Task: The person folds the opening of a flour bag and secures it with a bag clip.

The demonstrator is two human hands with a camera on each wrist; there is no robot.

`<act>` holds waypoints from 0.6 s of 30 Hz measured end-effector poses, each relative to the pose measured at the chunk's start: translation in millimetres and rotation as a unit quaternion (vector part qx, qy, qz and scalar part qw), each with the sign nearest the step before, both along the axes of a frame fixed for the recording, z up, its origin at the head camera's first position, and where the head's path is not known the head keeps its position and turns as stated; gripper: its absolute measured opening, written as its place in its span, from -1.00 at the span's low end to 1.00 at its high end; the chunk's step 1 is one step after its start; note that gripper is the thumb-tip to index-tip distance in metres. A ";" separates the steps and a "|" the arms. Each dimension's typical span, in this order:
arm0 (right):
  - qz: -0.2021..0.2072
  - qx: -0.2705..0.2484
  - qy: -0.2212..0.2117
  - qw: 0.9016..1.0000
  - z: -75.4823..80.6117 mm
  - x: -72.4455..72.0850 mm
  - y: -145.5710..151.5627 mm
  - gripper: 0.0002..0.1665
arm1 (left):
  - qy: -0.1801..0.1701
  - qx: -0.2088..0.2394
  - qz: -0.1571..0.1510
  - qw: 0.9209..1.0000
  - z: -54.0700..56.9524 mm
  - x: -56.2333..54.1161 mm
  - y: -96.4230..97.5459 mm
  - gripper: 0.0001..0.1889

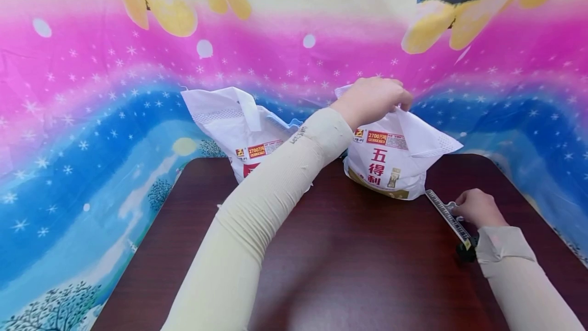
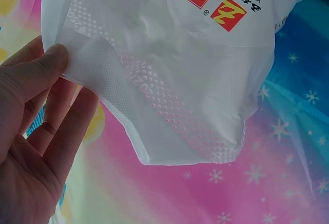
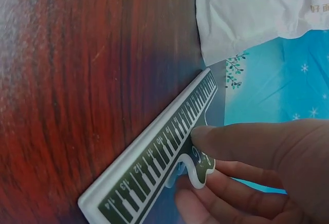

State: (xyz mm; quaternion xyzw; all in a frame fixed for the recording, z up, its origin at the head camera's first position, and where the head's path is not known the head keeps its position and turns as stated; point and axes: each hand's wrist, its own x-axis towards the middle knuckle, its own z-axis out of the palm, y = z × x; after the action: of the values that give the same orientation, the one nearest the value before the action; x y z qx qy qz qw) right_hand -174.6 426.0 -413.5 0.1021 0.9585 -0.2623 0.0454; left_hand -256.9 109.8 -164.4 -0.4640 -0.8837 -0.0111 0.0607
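Note:
My left hand (image 1: 373, 101) pinches the top edge of a white flour bag (image 1: 390, 142) with red lettering, standing at the back right of the table. In the left wrist view, the thumb lies on the near side of the bag's rim (image 2: 97, 62), the fingers behind it. At the right, my right hand (image 1: 480, 208) pinches the wavy handle of a long bag clip (image 1: 447, 218) between thumb and fingers. White ruler-like marks and numbers run along the clip's dark face (image 3: 154, 152). The clip's far end is close to the bag's base.
A second white flour bag (image 1: 220, 111) stands at the back left, partly hidden by my left arm, with a light blue piece (image 1: 285, 120) at its top. Beside my right wrist is a small black object (image 1: 466, 252). A printed cloth (image 1: 275, 50) hangs behind the dark wooden table (image 1: 349, 264).

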 end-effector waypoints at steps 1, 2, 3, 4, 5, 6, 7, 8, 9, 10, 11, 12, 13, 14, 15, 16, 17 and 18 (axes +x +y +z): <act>-0.001 -0.002 0.002 1.000 -0.4 0.5 -0.9 -0.77 | 0.000 0.000 0.000 1.000 0.2 -0.2 -0.2 -0.66; -0.002 -0.004 0.004 1.000 -0.7 0.8 -1.8 -0.74 | 0.000 -0.001 0.000 1.000 0.5 -0.4 -0.4 -0.65; -0.002 -0.006 0.005 1.000 -0.3 0.9 -2.5 -0.70 | 0.000 -0.002 0.001 1.000 0.8 -0.7 -0.6 -0.65; -0.003 -0.007 0.007 1.000 0.1 0.8 -3.1 -0.69 | 0.002 -0.003 0.001 1.000 1.0 -1.1 -0.8 -0.65; -0.003 -0.008 0.009 1.000 0.8 0.6 -3.4 -0.69 | 0.004 -0.004 0.001 1.000 1.2 -1.4 -1.2 -0.65; -0.003 -0.007 0.010 1.000 1.5 0.3 -3.5 -0.70 | 0.006 -0.006 0.001 1.000 1.2 -1.8 -1.5 -0.65; -0.003 -0.007 0.012 1.000 2.3 0.2 -3.7 -0.72 | 0.007 -0.007 0.001 1.000 1.2 -2.0 -1.7 -0.65; -0.005 -0.006 0.013 1.000 3.5 -0.2 -3.6 -0.73 | 0.009 -0.008 0.001 1.000 1.1 -2.3 -1.9 -0.65; -0.007 -0.005 0.013 1.000 4.1 -0.3 -3.5 -0.75 | 0.010 -0.008 0.000 1.000 1.0 -2.4 -1.9 -0.65; -0.009 -0.005 0.012 1.000 4.4 -0.2 -3.4 -0.77 | 0.010 -0.009 -0.001 1.000 0.8 -2.5 -1.9 -0.65; -0.011 -0.006 0.011 1.000 4.3 -0.1 -3.3 -0.78 | 0.009 -0.009 -0.001 1.000 0.6 -2.4 -1.8 -0.65; -0.013 -0.008 0.010 1.000 4.0 0.3 -3.5 -0.78 | 0.009 -0.010 -0.002 1.000 0.4 -2.2 -1.5 -0.64; -0.015 -0.009 0.009 1.000 3.6 0.7 -3.7 -0.79 | 0.008 -0.010 -0.003 1.000 0.1 -2.1 -1.2 -0.64; -0.016 -0.012 0.007 1.000 3.0 1.1 -4.0 -0.79 | 0.008 -0.011 -0.004 1.000 0.0 -2.0 -0.9 -0.64; -0.016 -0.014 0.006 1.000 1.9 1.6 -4.6 -0.79 | 0.008 -0.012 -0.004 1.000 -0.2 -1.8 -0.7 -0.64; -0.016 -0.016 0.003 1.000 1.4 2.1 -5.2 -0.78 | 0.008 -0.012 -0.005 1.000 -0.4 -1.6 -0.5 -0.64; -0.016 -0.016 0.003 1.000 1.0 2.4 -5.7 -0.77 | 0.010 -0.013 -0.005 1.000 -0.6 -1.6 -0.3 -0.64; -0.015 -0.015 0.004 1.000 0.9 2.7 -6.3 -0.77 | 0.011 -0.012 -0.006 1.000 -0.7 -1.5 -0.1 -0.64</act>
State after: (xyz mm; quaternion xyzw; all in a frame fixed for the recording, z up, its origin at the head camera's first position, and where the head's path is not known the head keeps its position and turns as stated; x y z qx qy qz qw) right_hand -172.0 419.7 -412.6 0.1147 0.9530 -0.2777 0.0396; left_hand -258.4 109.7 -165.1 -0.4697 -0.8805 0.0045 0.0643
